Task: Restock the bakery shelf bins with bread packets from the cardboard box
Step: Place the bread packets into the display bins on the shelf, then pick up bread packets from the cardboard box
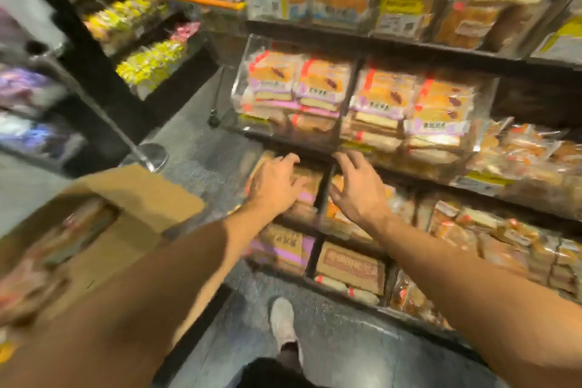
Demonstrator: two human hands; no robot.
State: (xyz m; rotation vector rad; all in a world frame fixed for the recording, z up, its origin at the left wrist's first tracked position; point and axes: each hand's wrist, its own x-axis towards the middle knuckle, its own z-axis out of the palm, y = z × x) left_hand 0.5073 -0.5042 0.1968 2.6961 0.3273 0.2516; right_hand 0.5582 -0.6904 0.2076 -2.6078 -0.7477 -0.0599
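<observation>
Both hands reach into the bakery shelf bins: the left hand (277,181) lies with loose fingers over a bread packet (307,190) in one bin (285,214), and the right hand (357,187), fingers spread and relaxed, rests on packets just across the black divider (321,198). Beside the left forearm stands the open cardboard box (135,198), more packets blurred inside, near the shelf's left end.

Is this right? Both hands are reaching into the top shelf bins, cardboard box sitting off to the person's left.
Not quite. In the head view the left hand and right hand reach into a lower row of shelf bins, beneath the purple-labelled packets, not the top one. The cardboard box is indeed to the person's left.
</observation>
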